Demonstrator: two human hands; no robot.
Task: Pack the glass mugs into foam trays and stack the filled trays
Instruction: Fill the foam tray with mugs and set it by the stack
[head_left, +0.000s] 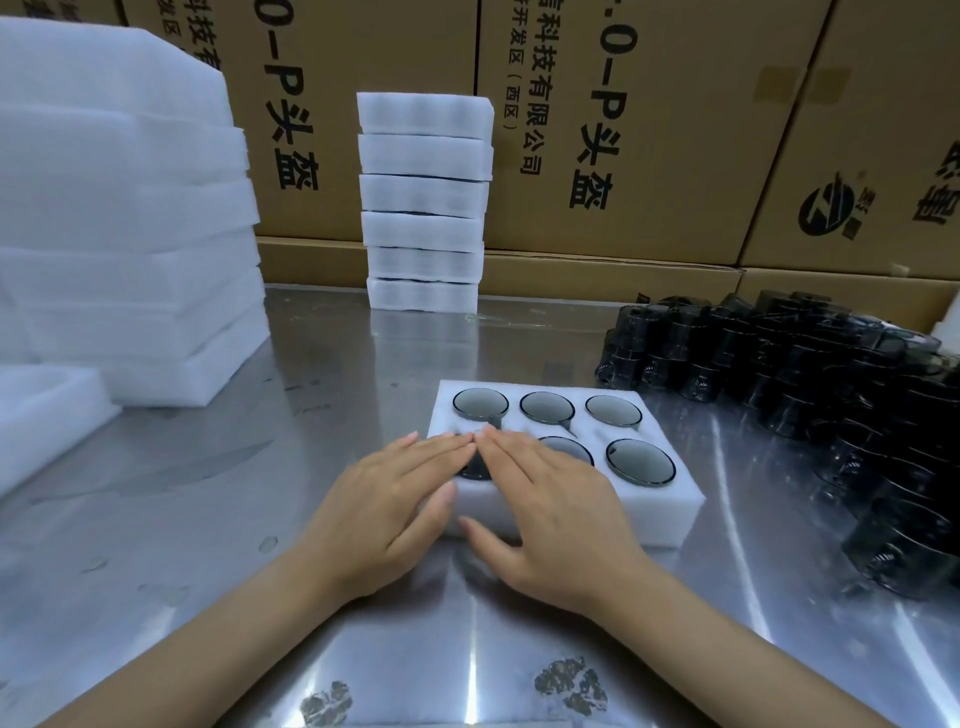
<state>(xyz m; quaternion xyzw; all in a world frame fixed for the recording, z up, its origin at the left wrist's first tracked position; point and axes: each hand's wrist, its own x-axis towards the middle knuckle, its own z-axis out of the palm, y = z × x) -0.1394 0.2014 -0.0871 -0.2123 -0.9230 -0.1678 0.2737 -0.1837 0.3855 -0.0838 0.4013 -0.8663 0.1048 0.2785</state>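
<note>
Both hands, left (387, 501) and right (553, 512), press flat on the full tray (675, 501); six-high stack (423, 202) waits at twelve o'clock, loose mugs (810, 384) remain at three.

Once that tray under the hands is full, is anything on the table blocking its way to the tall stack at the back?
Nothing visible does. The foam tray lies under both hands, left hand and right hand. Bare metal table runs from it to the stack of filled trays. The loose mugs sit off to the right.
</note>
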